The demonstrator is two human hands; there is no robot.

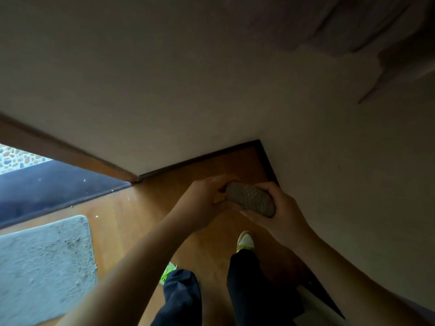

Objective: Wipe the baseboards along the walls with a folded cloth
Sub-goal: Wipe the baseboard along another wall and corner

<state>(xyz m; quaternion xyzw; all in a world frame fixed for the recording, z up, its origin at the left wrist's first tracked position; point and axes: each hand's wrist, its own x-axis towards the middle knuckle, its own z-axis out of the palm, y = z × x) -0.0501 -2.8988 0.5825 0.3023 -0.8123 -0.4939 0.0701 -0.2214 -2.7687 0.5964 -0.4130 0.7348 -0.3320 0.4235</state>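
A folded grey-brown waffle-textured cloth is held in front of me between both hands, above the wooden floor. My left hand pinches its left end. My right hand grips its right end with fingers curled around it. A dark brown baseboard runs along the bottom of the white wall ahead and meets a second baseboard at the corner just beyond the cloth. The second one continues down the right wall towards me.
I stand on a wooden floor in dark trousers and light shoes. A pale blue-grey mat lies at the lower left. A wooden door frame and a dark threshold are at the left. Fabric hangs at the top right.
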